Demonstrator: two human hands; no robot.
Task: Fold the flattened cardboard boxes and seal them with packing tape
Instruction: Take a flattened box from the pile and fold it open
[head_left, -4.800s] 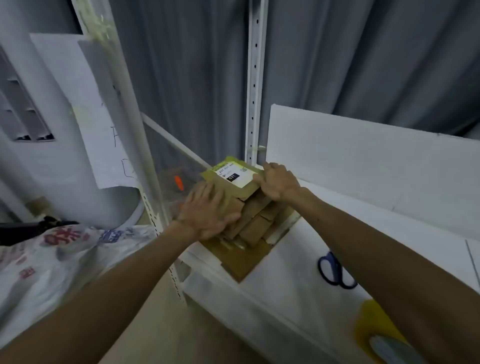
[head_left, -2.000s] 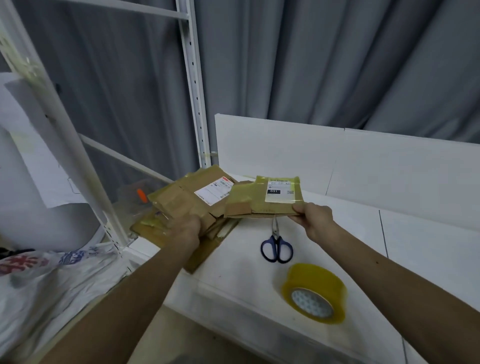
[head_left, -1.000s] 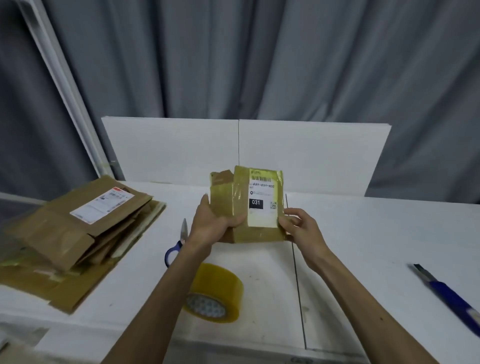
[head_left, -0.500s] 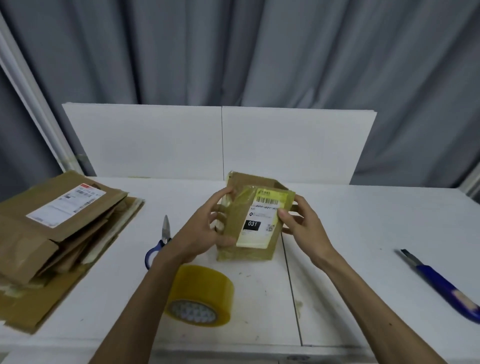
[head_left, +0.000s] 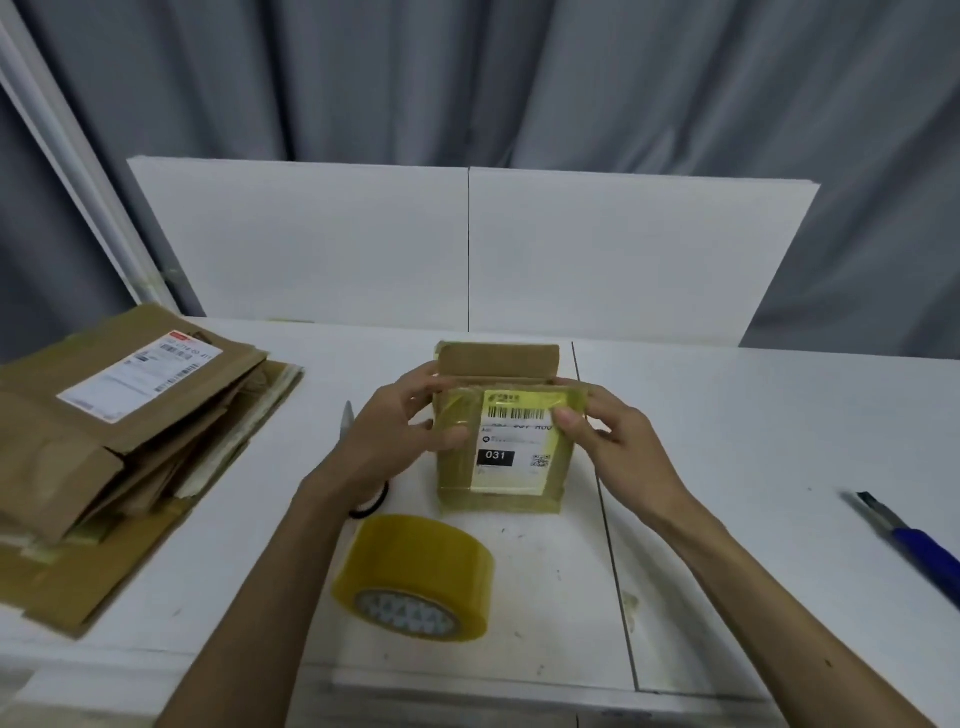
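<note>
Your left hand and right hand both grip the small box, fingers curled, just behind the tape roll.

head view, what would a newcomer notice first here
The small cardboard box labelled 031, half opened and wrapped in yellowish tape, is held upright at the centre by the left hand and right hand. The roll of packing tape lies just in front of it, and the stack of flattened boxes sits at the left edge.

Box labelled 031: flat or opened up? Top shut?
Opened up, top unsealed. The box stands on the table with a flap raised behind; left hand and right hand grip its upper corners.
</note>
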